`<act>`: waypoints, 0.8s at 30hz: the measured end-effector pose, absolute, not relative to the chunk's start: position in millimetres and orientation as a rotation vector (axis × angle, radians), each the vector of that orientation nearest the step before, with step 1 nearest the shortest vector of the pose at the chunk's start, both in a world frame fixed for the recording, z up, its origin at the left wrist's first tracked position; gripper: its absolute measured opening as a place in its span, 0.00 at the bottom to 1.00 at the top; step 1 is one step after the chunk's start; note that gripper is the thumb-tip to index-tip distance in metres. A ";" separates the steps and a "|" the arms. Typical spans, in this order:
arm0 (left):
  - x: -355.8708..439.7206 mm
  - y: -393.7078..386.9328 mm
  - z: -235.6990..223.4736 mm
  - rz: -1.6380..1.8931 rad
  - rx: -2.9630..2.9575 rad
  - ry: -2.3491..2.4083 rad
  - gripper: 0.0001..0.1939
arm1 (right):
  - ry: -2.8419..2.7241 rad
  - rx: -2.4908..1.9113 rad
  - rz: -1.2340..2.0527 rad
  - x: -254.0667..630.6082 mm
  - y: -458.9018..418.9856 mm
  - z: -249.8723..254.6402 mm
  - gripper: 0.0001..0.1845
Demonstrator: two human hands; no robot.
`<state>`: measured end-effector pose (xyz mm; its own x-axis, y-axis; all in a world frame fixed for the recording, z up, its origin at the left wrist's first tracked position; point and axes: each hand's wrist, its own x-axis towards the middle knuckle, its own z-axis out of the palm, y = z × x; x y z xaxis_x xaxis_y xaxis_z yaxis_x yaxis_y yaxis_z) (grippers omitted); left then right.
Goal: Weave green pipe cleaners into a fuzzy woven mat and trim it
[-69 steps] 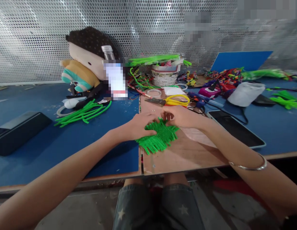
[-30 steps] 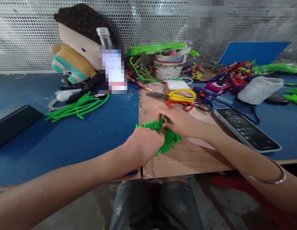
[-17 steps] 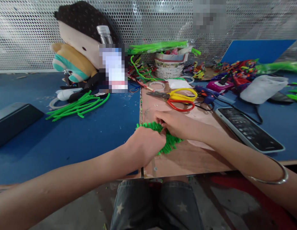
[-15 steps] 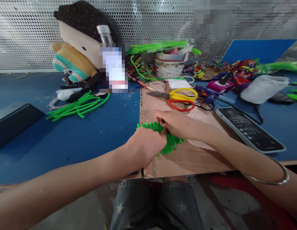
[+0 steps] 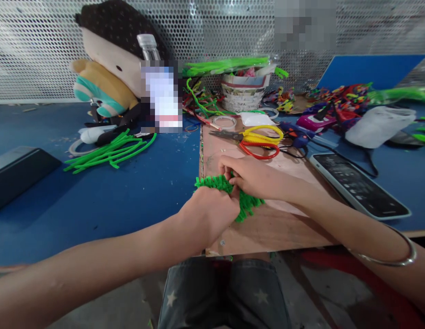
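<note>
A woven mat of green pipe cleaners lies on a brown wooden board at the near table edge. My left hand is closed over the mat's near side and covers much of it. My right hand pinches the mat's far edge with bent fingers, just beyond the left hand. The two hands touch over the mat.
Yellow and red scissors lie beyond the hands on the board. A phone rests at the right. Loose green pipe cleaners, a plush toy, a bottle, a basket and a black box stand on the blue table.
My left hand has slid from the mat's left side to its near edge and closed over it. The right hand stays pinching the far edge. The view has shifted slightly.
</note>
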<state>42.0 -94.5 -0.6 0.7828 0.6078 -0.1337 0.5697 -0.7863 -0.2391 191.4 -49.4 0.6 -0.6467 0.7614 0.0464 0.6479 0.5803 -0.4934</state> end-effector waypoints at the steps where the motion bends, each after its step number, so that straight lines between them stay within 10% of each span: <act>1: 42.3 -94.4 -0.5 0.305 -2.795 -0.925 0.21 | -2.559 -1.164 0.651 190.9 -49.3 1.1 0.13; 24: 36.9 -95.6 -8.0 -0.167 -2.885 -0.734 0.16 | -2.482 -1.405 0.296 211.6 -29.3 5.4 0.11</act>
